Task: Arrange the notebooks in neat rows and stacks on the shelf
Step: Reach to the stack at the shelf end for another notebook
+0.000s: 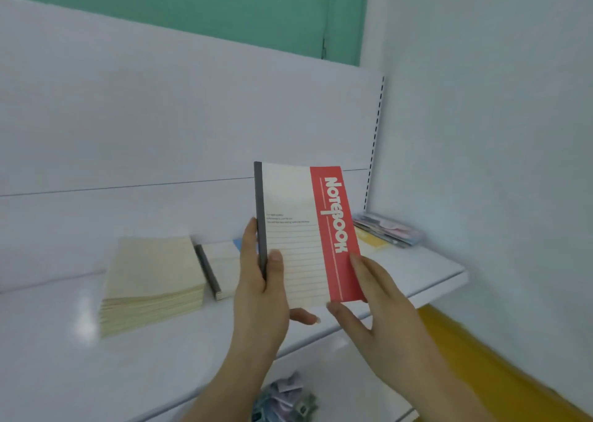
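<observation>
I hold a cream notebook (298, 229) with a dark grey spine and a red band reading NOTEBOOK upright above the white shelf (433, 270). My left hand (260, 286) grips its spine edge, thumb on the cover. My right hand (372, 296) pinches its lower right corner. A stack of cream notebooks (154, 280) lies on the shelf to the left. Beside that stack lies another grey-spined notebook (215, 267), partly hidden behind my left hand. A yellow-banded notebook (372, 242) peeks out behind the held one.
A pile of pastel packets (388, 229) sits at the shelf's back right corner against the white side wall (497, 164). Small pastel items (285, 399) lie on the lower shelf. Yellow floor (481, 367) shows at the lower right.
</observation>
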`<state>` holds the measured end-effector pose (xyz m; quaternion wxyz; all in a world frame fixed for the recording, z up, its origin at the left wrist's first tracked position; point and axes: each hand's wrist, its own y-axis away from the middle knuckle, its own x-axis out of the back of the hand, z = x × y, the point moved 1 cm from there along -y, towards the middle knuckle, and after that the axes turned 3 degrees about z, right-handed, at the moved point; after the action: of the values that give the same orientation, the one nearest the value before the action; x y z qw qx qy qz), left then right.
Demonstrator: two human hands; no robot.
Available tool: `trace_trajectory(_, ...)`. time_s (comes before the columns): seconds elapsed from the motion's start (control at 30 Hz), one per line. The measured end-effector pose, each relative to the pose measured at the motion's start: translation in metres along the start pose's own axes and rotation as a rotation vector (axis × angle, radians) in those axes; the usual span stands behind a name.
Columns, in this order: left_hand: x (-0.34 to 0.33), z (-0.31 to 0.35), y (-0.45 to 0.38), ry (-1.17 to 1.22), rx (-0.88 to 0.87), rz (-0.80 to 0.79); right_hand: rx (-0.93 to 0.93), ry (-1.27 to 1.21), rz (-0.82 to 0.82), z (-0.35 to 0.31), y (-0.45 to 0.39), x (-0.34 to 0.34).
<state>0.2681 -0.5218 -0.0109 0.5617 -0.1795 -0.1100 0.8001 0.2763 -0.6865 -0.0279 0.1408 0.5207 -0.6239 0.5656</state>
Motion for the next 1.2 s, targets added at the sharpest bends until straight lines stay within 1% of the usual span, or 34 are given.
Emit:
trace_trajectory(0.13, -0.048, -0.025, -0.018, -0.044, 0.041, -0.027, -0.015, 0.132, 0.025, 0.053, -0.015, 0.007)
trace_trajectory(0.27, -0.078, -0.053, -0.047, -0.212, 0.002, -0.009, 0.0, 0.186, 0.005, 0.095, -0.041, -0.011)
trace_trajectory(0.3, -0.081, -0.063, -0.057, -0.295, -0.014, -0.004, 0.024, 0.193, -0.004, 0.104, -0.051, -0.017)
trace_trajectory(0.37, -0.081, -0.083, -0.079, -0.539, -0.059, -0.009, 0.077, 0.218, -0.012, 0.122, -0.071, -0.028)
trace_trajectory(0.47, -0.074, -0.1, -0.111, -0.913, -0.11, -0.039, 0.165, 0.255, -0.089, 0.142, -0.105, -0.048)
trace_trajectory(0.53, -0.071, -0.107, -0.128, -1.057, -0.116, -0.058, 0.223, 0.277, -0.119, 0.151, -0.125, -0.065)
trace_trajectory(0.6, -0.07, -0.112, -0.14, -1.177, -0.103, -0.101, 0.276, 0.236, -0.139, 0.159, -0.143, -0.082)
trace_trajectory(0.73, -0.065, -0.124, -0.147, -1.465, 0.004, -0.308, 0.373, 0.113, -0.204, 0.173, -0.17, -0.111)
trace_trajectory(0.83, -0.06, -0.134, -0.151, -1.651, 0.035, -0.33, 0.456, 0.056, -0.241, 0.18, -0.186, -0.13)
trace_trajectory(0.97, -0.064, -0.142, -0.148, -1.774, 0.08, -0.319, 0.502, 0.079, -0.319, 0.186, -0.197, -0.148)
trace_trajectory(1.03, -0.065, -0.143, -0.147, -1.755, 0.096, -0.297, 0.5, 0.113, -0.345, 0.187, -0.199, -0.153)
trace_trajectory(1.2, -0.062, -0.141, -0.149, -1.694, 0.16, -0.304, 0.523, 0.096, -0.335, 0.188, -0.202, -0.152)
